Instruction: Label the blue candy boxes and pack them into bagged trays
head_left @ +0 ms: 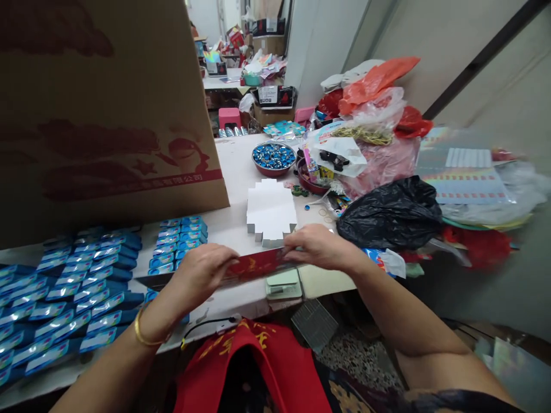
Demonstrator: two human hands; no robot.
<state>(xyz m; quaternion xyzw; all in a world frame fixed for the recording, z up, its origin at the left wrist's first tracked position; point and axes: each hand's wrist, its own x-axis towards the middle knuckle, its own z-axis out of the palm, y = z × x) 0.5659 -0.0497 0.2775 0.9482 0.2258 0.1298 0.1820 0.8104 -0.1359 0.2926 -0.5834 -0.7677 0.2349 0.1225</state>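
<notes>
Stretched between my two hands is a red printed card (pixel 258 265), seen nearly edge-on as a narrow strip above the table's front edge. My left hand (pixel 206 267) pinches its left end, fingers pressed together; a gold bangle circles that wrist. The right end is gripped by my right hand (pixel 316 246), thumb and fingers closed. Just beyond the card lies a stack of white die-cut card blanks (pixel 271 209). A pale green flat device (pixel 283 285) sits beneath and in front of the card.
Rows of blue boxes (pixel 103 264) cover the left side, beside a tall cardboard carton (pixel 107 115). A bowl of small blue-and-silver pieces (pixel 274 158) stands behind the blanks. On the right are a black plastic bag (pixel 390 215) and piled plastic bags (pixel 379 103).
</notes>
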